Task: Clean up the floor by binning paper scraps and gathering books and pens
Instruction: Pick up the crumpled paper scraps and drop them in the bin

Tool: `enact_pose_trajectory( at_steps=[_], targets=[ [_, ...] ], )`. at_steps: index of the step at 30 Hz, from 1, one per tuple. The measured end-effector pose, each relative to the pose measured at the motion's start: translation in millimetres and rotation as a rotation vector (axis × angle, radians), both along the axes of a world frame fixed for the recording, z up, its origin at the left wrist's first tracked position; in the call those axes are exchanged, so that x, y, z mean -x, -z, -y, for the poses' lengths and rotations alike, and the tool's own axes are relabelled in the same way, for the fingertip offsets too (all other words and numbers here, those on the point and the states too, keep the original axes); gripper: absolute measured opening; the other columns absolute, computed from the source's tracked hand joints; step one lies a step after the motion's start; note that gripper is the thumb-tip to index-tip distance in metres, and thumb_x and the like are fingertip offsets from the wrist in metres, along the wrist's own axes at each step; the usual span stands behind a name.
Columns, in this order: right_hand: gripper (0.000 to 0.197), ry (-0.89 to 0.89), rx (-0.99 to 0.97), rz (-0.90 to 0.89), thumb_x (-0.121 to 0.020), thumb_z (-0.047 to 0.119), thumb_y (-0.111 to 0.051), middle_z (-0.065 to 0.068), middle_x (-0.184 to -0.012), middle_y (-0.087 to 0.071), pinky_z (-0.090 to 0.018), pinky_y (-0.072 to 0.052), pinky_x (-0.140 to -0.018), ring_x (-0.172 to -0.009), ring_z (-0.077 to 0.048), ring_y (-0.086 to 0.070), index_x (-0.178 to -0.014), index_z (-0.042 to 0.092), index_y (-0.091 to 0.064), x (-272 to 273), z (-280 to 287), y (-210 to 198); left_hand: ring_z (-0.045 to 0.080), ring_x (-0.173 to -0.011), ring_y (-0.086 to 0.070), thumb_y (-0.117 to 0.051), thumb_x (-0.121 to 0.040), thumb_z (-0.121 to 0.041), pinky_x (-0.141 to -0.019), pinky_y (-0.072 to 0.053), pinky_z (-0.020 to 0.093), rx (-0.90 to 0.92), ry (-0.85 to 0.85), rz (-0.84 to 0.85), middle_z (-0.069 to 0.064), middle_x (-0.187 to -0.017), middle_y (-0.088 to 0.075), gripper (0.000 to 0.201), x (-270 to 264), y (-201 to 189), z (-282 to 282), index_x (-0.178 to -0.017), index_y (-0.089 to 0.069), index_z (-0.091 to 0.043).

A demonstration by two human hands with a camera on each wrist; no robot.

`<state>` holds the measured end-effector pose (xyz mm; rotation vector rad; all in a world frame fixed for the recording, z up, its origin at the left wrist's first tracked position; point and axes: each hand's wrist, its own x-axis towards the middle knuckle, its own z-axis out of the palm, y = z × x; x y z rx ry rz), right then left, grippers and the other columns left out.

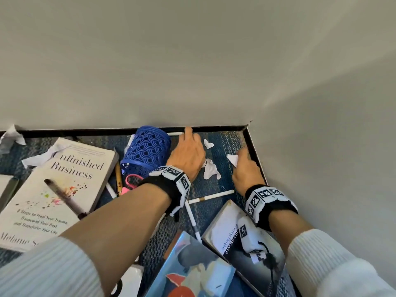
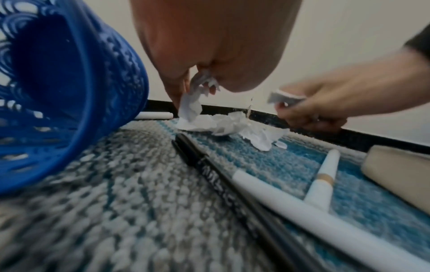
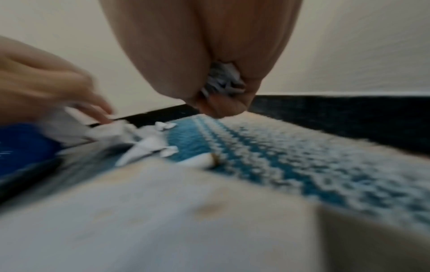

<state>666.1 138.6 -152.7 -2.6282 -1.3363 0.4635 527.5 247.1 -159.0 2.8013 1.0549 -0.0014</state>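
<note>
My left hand (image 1: 189,150) is low over the carpet beside a blue mesh basket (image 1: 147,151) that lies on its side. In the left wrist view its fingers pinch a crumpled white paper scrap (image 2: 192,103). My right hand (image 1: 246,166) is near the wall corner and clutches paper scraps (image 3: 223,79) in its curled fingers; one white piece (image 1: 232,159) sticks out. More scraps (image 1: 211,170) lie on the carpet between the hands. White pens (image 1: 211,197) and a black pen (image 2: 221,174) lie behind the wrists.
A grey book titled "Unfinished Business" (image 1: 64,185) lies at the left with a dark pen on it. Two more books (image 1: 229,230) lie near my right forearm. Pink scissors (image 1: 131,182) and a pencil sit by the basket. More scraps (image 1: 10,138) lie by the far-left wall. Black skirting (image 1: 255,153) bounds the corner.
</note>
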Motion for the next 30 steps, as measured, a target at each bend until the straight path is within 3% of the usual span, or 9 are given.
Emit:
enact_pose_trajectory(
  at_steps=[4,6,12,15,17,19,22,26,30],
  targets=[
    [0.045,-0.080,0.062,-0.043,-0.093,0.056,-0.042,-0.018,-0.098,-0.065,-0.041,-0.050,-0.074,-0.088,-0.037,-0.064,-0.107,0.014,-0.039,29.6,-8.2,3.8,0.031,-0.116,-0.042,-0.040,-0.099,-0.036,-0.087,-0.044,0.044,0.100,-0.144,0.063,0.013,-0.125,-0.040,0.036,-2.7,8.9,11.9,-0.120,-0.045,-0.006],
    [0.042,-0.111,0.148,0.012,-0.095,0.051,-0.041,-0.020,-0.103,-0.064,-0.041,-0.045,-0.073,-0.093,-0.039,-0.062,-0.109,0.011,-0.039,34.8,-9.8,11.1,0.027,-0.121,-0.038,-0.037,-0.100,-0.042,-0.087,-0.042,0.042,0.012,-0.106,-0.043,0.008,-0.128,-0.039,0.039,-1.3,14.4,13.4,-0.120,-0.045,-0.011],
    [0.027,-0.195,0.182,-0.006,-0.094,0.025,-0.051,-0.022,-0.111,-0.057,-0.042,-0.043,-0.078,-0.101,-0.039,-0.058,-0.111,0.006,-0.042,32.8,-7.5,9.6,0.030,-0.116,-0.043,-0.028,-0.103,-0.017,-0.079,-0.050,0.037,0.070,-0.014,-0.053,0.010,-0.123,-0.043,0.022,-2.2,12.9,11.9,-0.120,-0.042,-0.010],
    [0.020,-0.086,0.061,-0.103,-0.090,0.018,-0.055,-0.018,-0.099,-0.059,-0.039,-0.048,-0.077,-0.092,-0.037,-0.060,-0.103,0.009,-0.043,24.1,-5.6,6.6,0.038,-0.114,-0.048,-0.034,-0.100,-0.014,-0.085,-0.049,0.045,0.250,-0.018,-0.040,0.014,-0.124,-0.048,0.027,2.1,8.5,6.9,-0.127,-0.035,-0.010],
    [0.019,0.062,-0.067,-0.173,-0.090,0.015,-0.053,-0.016,-0.094,-0.061,-0.044,-0.055,-0.076,-0.083,-0.036,-0.064,-0.103,0.015,-0.039,16.5,-7.4,2.9,0.041,-0.107,-0.054,-0.042,-0.096,-0.014,-0.086,-0.049,0.049,0.305,-0.010,-0.024,0.018,-0.120,-0.052,0.031,5.3,7.2,5.9,-0.125,-0.034,-0.010],
    [0.024,0.122,-0.131,-0.171,-0.090,0.012,-0.051,-0.019,-0.100,-0.063,-0.046,-0.054,-0.079,-0.085,-0.038,-0.064,-0.111,0.016,-0.040,8.9,-12.3,-1.9,0.040,-0.106,-0.056,-0.045,-0.094,-0.026,-0.086,-0.048,0.047,0.330,-0.035,-0.030,0.018,-0.119,-0.053,0.034,6.5,5.4,10.7,-0.122,-0.036,-0.009],
    [0.021,0.056,-0.078,-0.121,-0.094,0.022,-0.049,-0.022,-0.105,-0.064,-0.038,-0.048,-0.078,-0.094,-0.039,-0.060,-0.112,0.010,-0.048,6.5,-24.3,-10.8,0.038,-0.109,-0.058,-0.040,-0.096,-0.053,-0.086,-0.047,0.042,0.292,-0.105,-0.067,0.016,-0.119,-0.058,0.057,5.9,2.8,14.3,-0.128,-0.040,-0.006],
    [0.028,0.033,-0.051,-0.090,-0.094,0.034,-0.048,-0.023,-0.099,-0.064,-0.038,-0.045,-0.073,-0.092,-0.039,-0.059,-0.105,0.008,-0.051,20.6,-41.8,-10.5,0.035,-0.111,-0.060,-0.035,-0.102,-0.015,-0.082,-0.050,0.041,0.201,-0.007,-0.219,0.015,-0.120,-0.062,0.031,19.1,1.5,12.4,-0.122,-0.056,-0.005],
    [0.038,0.049,-0.076,-0.066,-0.092,0.040,-0.053,-0.024,-0.103,-0.064,-0.040,-0.047,-0.076,-0.095,-0.040,-0.060,-0.103,0.005,-0.050,27.4,-54.1,3.5,0.036,-0.108,-0.059,-0.034,-0.102,-0.026,-0.078,-0.049,0.039,0.141,0.149,-0.319,0.013,-0.117,-0.063,0.037,39.8,-0.5,26.9,-0.116,-0.063,-0.008]
  ],
)
